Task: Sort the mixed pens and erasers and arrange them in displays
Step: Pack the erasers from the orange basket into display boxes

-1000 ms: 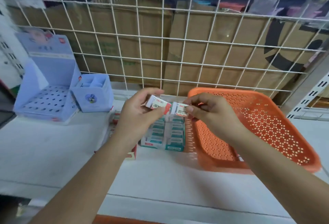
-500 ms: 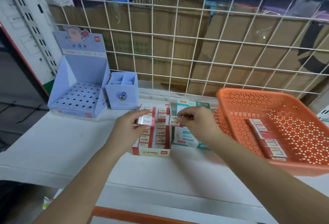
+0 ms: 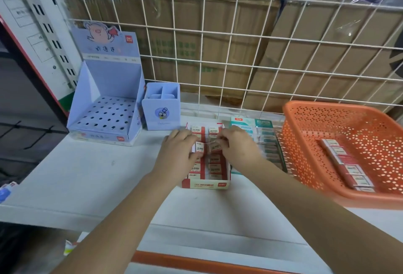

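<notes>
Partly, the scene was hard to read. The left hand (image 3: pixel 176 153) and right hand (image 3: pixel 237 147) covered the middle of the red display box (image 3: pixel 206 184), so the rows beneath them were hidden. I could not tell whether the held pieces touched those below. The left hand pinched a first eraser (image 3: pixel 199 148) between thumb and fingers, its "2B" label facing up. The right hand pinched a second eraser (image 3: pixel 216 147) just beside it, its print blurred. Both erasers sat over the box's middle, between filled rows at the back and the front. The right forearm hid the near corner of the teal box (image 3: pixel 250 123) just to the right, whose contents were smeared. The orange basket (image 3: pixel 305 143) was cut off at the right edge, and a line of loose erasers (image 3: pixel 349 171) lay along its floor.

Compared with half a second before, both hands had come down from above the box to the level of its rows. A full second back they had been raised well above the shelf, hiding most of the box.

Round about, a purple pen stand (image 3: pixel 104 108) with rows of holes stood at the left of the white shelf (image 3: pixel 87 175). A small purple divided cup (image 3: pixel 160 112) stood just beside it. A white wire grid (image 3: pixel 218 55) backed the shelf, with cardboard cartons (image 3: pixel 229 34) behind it. The hands themselves stood between the camera and the box's middle rows.
</notes>
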